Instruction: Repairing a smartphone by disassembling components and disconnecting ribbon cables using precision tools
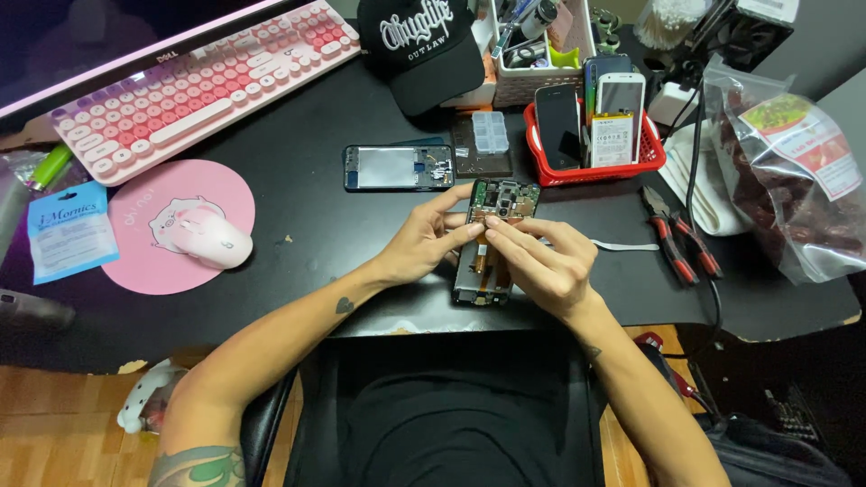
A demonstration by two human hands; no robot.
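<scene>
While resting on the counter (298, 189) | both hands' fingers (469, 232) are pinching the opened phone (492, 242) | phone frame (398, 168) lying beyond.

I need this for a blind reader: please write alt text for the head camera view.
Two bare hands, left hand and right hand, touch an opened phone lying on a black desk. Behind it lie another opened phone and a red basket of phones; a pink keyboard and mouse sit at left.

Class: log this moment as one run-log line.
left hand: steadies opened phone | right hand: fingertips on its board | desk: phone frame beyond
</scene>
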